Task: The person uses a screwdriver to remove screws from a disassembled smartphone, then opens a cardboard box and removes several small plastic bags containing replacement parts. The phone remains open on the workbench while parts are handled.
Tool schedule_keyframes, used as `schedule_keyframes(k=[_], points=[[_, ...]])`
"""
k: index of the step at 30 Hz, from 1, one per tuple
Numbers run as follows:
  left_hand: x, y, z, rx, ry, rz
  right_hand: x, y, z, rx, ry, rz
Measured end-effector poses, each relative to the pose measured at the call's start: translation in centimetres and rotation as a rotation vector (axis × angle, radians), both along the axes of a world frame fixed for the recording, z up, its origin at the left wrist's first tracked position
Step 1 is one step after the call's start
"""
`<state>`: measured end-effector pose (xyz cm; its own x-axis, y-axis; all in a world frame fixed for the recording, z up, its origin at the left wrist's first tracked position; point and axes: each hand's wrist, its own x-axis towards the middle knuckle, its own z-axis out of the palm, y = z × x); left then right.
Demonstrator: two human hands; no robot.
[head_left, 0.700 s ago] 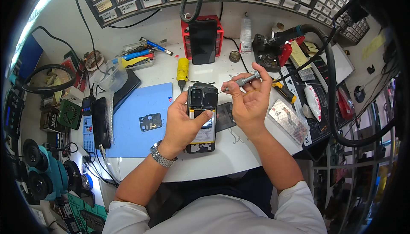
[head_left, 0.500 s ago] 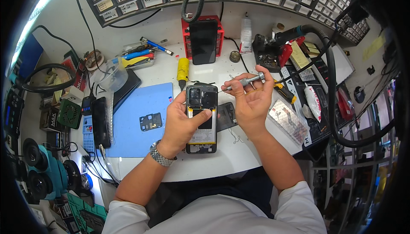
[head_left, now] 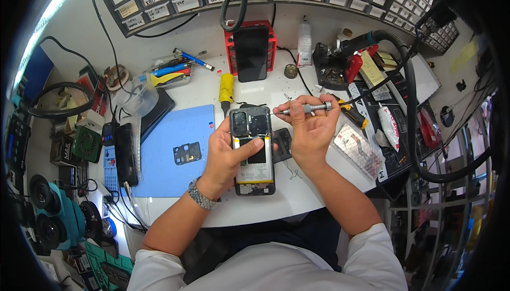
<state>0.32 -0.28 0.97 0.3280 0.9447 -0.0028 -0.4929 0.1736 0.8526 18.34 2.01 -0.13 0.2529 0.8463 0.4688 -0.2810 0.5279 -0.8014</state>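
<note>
An opened smartphone (head_left: 253, 173) with its battery and camera block bared is gripped by my left hand (head_left: 227, 155), the thumb lying across the battery. In my right hand (head_left: 312, 129) is a slim metal screwdriver (head_left: 308, 109), pinched between thumb and fingers. Its thin tip points left and reaches the phone's upper right edge; whether it touches cannot be made out. Beneath and right of the phone, a dark flat panel (head_left: 282, 145) lies on the white table, partly hidden. A small black phone cover part (head_left: 187, 153) rests on the blue mat (head_left: 164, 177) to the left.
A yellow bottle (head_left: 227, 88) stands just beyond the phone. Farther back, a dark phone (head_left: 251, 52) leans on a red drawer box (head_left: 272, 44). At right are a soldering-type holder (head_left: 330, 68), a thick black hose (head_left: 413, 110) and a silvery packet (head_left: 359, 150).
My right hand has lowered slightly, bringing the screwdriver from a slant to nearly level. The phone has shifted a little toward me and right in my left hand.
</note>
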Motion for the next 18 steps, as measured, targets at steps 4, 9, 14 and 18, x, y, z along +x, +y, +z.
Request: schedule_keyframes(k=[4, 9, 14, 18], points=[[0.2, -0.1, -0.3, 0.021, -0.014, 0.010, -0.2, -0.1, -0.2, 0.016, 0.009, 0.007], [-0.1, -0.1, 0.6, -0.044, -0.051, -0.017, 0.2, 0.4, -0.5, -0.142, 0.152, 0.101], [-0.5, 0.3, 0.8, -0.096, -0.055, -0.034, 0.0, 0.3, -0.1, -0.310, 0.259, 0.198], [-0.3, 0.9, 0.6, -0.093, -0.094, 0.007, 1.0, 0.7, -0.3, -0.258, 0.259, 0.203]])
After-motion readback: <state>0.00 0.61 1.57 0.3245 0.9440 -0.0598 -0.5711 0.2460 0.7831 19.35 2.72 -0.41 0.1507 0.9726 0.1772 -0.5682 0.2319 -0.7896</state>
